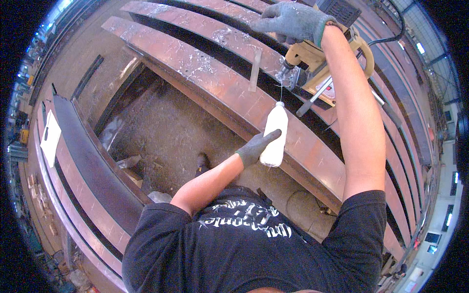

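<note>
My left hand [257, 148], in a dark glove, is wrapped round a white plastic squeeze bottle [275, 132]. The bottle stands nearly upright, and a thin stream runs between its narrow tip and the drill's cutting end. That drill [308, 58] is a yellow magnetic-base machine with a silver handle bar, set on the steel beams. My right hand [293, 22], in a grey glove, lies over the top of the drill with its fingers stretched to the left. Its underside is hidden. Metal shavings [288, 75] cluster round the bit.
Long rusty steel beams [215, 80] run side by side with dark gaps between them, strewn with shavings. A flat metal strip [255, 69] lies across one. More beams [88, 171] stand on the left, with a white sheet [51, 139] on them. A black cable [401, 27] trails from the drill.
</note>
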The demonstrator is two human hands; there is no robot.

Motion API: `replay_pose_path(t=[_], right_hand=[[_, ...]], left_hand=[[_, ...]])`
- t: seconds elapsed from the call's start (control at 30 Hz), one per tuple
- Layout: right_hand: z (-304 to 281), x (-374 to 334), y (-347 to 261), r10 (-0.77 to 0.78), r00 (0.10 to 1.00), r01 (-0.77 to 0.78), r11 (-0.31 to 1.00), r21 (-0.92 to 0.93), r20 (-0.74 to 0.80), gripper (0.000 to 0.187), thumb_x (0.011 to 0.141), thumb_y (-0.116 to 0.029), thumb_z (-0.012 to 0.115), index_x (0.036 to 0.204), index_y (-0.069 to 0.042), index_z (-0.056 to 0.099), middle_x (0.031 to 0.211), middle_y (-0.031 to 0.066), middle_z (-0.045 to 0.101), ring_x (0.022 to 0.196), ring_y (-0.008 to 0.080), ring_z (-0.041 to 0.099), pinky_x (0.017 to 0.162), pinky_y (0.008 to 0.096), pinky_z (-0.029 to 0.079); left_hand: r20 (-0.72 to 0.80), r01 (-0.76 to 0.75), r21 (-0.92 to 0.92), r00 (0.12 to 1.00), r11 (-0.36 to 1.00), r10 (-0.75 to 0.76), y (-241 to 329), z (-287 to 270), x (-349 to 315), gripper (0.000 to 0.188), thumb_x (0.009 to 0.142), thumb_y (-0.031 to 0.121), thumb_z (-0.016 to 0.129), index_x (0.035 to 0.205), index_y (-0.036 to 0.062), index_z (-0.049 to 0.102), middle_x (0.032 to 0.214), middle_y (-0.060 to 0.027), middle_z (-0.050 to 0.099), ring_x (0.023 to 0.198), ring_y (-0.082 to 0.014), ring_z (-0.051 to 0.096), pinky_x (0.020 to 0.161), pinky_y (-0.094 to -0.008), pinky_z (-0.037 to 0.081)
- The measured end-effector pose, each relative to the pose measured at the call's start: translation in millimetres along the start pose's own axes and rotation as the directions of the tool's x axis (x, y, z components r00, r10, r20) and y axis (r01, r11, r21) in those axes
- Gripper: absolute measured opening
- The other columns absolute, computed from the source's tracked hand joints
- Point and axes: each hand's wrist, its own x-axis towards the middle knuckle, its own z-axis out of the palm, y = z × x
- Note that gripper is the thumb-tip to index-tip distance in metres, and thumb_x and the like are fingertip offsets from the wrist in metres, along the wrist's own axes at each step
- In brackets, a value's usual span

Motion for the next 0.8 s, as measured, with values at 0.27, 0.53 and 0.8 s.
replay_pose_path(t=[0.27,0.53,0.8], right_hand=[[1,-3,-9,0.019,1.0,-0.021,0.996,-0.085,-0.018,0.063,0.1,-0.061,0.054,0.127,-0.007,0.07,0.113,0.0109,0.075,0.108,0.0236,0.069,0.098,0.0409,0.051],[12,12,4,-0.025,0.997,0.026,1.0,0.01,-0.071,0.059,0.099,-0.057,0.059,0.126,-0.006,0.07,0.102,0.0095,0.072,0.091,0.0187,0.068,0.081,0.0357,0.053],[43,47,46,-0.09,0.987,0.115,0.974,0.196,-0.136,0.064,0.095,-0.06,0.066,0.126,-0.004,0.068,0.084,0.0074,0.066,0.067,0.0131,0.063,0.054,0.0287,0.054]], left_hand=[[-0.053,0.014,0.0,0.998,1.0,-0.014,10,8,-11,0.068,0.096,0.054,0.07,0.133,-0.0022,0.059,0.109,-0.0092,0.071,0.089,-0.0175,0.071,0.076,-0.0335,0.059],[-0.057,0.012,0.025,0.998,1.0,-0.01,9,4,-11,0.07,0.094,0.056,0.072,0.13,-0.0032,0.061,0.108,-0.0093,0.071,0.089,-0.0174,0.071,0.076,-0.0337,0.059],[-0.06,0.005,0.034,0.998,0.999,-0.003,5,3,-6,0.06,0.098,0.055,0.067,0.126,0.0011,0.064,0.103,-0.0064,0.072,0.082,-0.0152,0.07,0.07,-0.0317,0.059]])
